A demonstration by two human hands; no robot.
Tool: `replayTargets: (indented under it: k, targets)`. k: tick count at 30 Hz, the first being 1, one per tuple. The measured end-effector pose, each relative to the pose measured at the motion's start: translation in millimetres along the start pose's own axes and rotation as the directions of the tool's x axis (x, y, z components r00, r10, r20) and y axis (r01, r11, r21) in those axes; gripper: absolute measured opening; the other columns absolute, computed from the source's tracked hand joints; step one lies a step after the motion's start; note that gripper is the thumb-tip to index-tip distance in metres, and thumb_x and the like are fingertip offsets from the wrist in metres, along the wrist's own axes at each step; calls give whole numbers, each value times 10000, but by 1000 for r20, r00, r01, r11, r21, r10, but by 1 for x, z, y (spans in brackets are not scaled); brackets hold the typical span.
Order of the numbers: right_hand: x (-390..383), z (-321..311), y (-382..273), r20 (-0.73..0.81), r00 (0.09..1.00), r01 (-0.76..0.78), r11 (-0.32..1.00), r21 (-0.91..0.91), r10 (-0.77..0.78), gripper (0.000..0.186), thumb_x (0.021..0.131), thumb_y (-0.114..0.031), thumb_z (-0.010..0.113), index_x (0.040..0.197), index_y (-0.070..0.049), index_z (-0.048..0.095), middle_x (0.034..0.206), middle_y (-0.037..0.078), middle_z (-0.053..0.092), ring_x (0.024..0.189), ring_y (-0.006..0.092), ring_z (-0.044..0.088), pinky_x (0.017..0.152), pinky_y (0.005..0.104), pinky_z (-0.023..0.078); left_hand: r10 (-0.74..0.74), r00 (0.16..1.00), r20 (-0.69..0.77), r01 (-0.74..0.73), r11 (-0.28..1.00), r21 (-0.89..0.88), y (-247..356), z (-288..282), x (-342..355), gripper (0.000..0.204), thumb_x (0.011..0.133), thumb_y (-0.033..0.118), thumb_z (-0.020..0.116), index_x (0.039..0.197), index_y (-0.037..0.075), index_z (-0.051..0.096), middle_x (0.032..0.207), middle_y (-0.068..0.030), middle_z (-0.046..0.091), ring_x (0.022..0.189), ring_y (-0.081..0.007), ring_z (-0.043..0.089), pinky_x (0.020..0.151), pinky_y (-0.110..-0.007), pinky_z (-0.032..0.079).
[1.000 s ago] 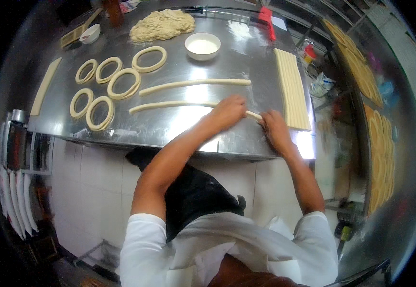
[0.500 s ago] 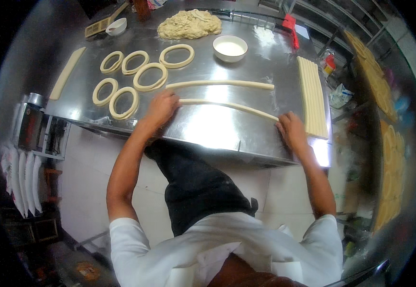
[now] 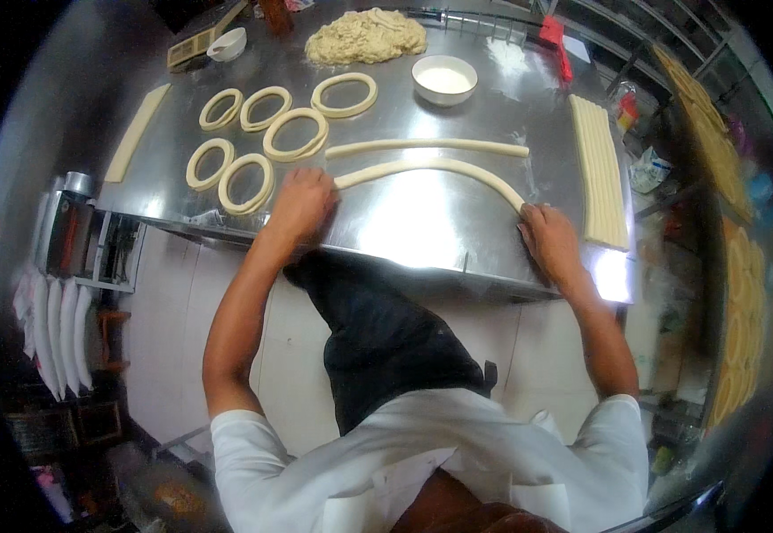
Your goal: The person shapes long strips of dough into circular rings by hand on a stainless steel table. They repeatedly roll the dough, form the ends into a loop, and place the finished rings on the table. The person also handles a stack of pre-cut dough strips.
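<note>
My left hand [image 3: 308, 197] pinches the left end of a long dough rope [image 3: 429, 165] on the steel table [image 3: 404, 222], while my right hand [image 3: 542, 229] grips its right end. This rope arches away from me between them. Behind it lies a straight rope [image 3: 426, 147]. To the left are several dough rings [image 3: 249, 160], some doubled. A stack of parallel dough strips [image 3: 598, 173] sits to the right. At the back are a lump of dough [image 3: 364, 35] and a bowl of white contents [image 3: 444, 80].
A flat dough strip [image 3: 138, 133] lies at the left edge, with a small bowl [image 3: 227, 46] at the back. A red item [image 3: 555, 49] is at the back right. Trays of dough rings [image 3: 731, 329] stand to the right, white sacks or cloths [image 3: 58, 333] at lower left.
My left hand has moved from the middle of the rope out to its left end. The rope now curves more strongly away from me. The view has shifted slightly.
</note>
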State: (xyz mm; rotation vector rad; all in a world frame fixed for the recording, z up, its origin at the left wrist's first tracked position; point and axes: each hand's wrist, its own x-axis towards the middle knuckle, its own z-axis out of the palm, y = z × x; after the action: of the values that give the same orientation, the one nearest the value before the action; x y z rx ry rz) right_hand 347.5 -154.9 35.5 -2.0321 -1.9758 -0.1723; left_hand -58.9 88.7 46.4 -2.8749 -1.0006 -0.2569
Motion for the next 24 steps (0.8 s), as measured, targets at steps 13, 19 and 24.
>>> replayTargets:
  k: [13,19,24]
  targets:
    - [25,-15,-77,265,964,-13,990,141,-25,287,968,-163,646,1249,-104,653,1284,199,647,1164,347,647,927,512,546,-80,980,181,132,946,-297,36,-29,-9,426,953,149,703,1373,176,632,1248,-194,718,1160,-443,669,977,-573,524]
    - [39,1,-72,95,916,388,921,40,-390,272,975,-143,645,1244,-134,680,1412,127,610,1377,305,535,1183,564,379,230,973,8,-224,956,-189,27,-19,-20,346,906,199,770,1247,151,732,1466,-154,597,1456,-373,470,1229,-537,351]
    - [52,10,-105,126,958,171,868,467,-257,210,965,-201,682,1141,-88,694,1238,129,691,1240,310,612,1190,573,354,197,980,-20,-193,927,-321,96,0,-6,359,887,236,805,1199,75,734,1408,-144,630,1401,-318,530,1235,-563,330]
